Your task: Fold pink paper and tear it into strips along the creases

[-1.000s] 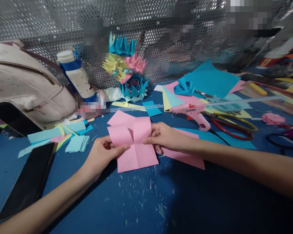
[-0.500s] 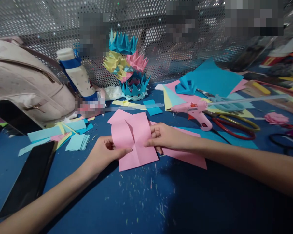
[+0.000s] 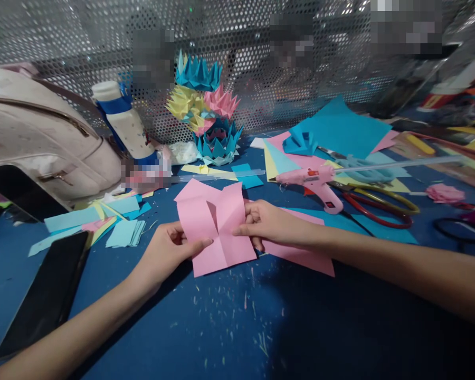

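Note:
A creased sheet of pink paper is held between my two hands, its upper part split and its top flaps bending up. My left hand grips its left edge, thumb on the face and fingers behind. On the right edge, my right hand pinches it the same way; some fingertips are hidden behind the sheet. Another piece of pink paper lies under my right wrist, partly over blue paper.
A pink glue gun and red-and-yellow-handled scissors lie to the right. Folded paper flowers stand at the back beside a bottle. At left are a phone, paper strips and a bag.
The pink sheet's top flaps have bent slightly further, and the gap between them is wider. Both hands keep nearly the same grip and place.

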A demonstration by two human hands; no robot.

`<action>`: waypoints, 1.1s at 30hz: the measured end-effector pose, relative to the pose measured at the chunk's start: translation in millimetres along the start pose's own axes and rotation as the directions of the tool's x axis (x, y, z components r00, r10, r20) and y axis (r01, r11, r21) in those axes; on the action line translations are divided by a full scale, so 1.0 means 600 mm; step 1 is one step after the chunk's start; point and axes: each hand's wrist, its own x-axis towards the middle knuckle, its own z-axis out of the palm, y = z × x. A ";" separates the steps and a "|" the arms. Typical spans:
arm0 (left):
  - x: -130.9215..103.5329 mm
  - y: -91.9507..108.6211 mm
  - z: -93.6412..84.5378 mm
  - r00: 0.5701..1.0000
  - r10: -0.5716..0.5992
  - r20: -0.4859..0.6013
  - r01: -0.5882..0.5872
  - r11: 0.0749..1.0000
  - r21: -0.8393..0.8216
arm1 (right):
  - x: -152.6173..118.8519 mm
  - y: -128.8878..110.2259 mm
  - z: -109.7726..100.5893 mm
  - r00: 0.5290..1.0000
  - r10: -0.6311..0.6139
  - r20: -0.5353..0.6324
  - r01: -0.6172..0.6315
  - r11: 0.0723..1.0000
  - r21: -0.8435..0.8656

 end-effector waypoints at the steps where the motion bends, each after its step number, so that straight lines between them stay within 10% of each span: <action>1: 0.000 0.002 0.001 1.000 -0.005 0.021 0.005 1.000 -0.008 | 0.000 0.000 0.000 1.000 0.008 -0.006 -0.008 1.000 0.020; 22: -0.003 0.000 0.002 0.999 0.041 -0.031 -0.040 0.998 0.042 | 0.000 0.000 0.000 0.995 0.006 0.100 -0.006 1.000 0.006; 33: 0.002 0.009 0.005 0.994 -0.010 0.107 0.016 0.999 -0.049 | 0.002 0.002 -0.002 0.995 0.026 0.098 -0.037 0.993 0.113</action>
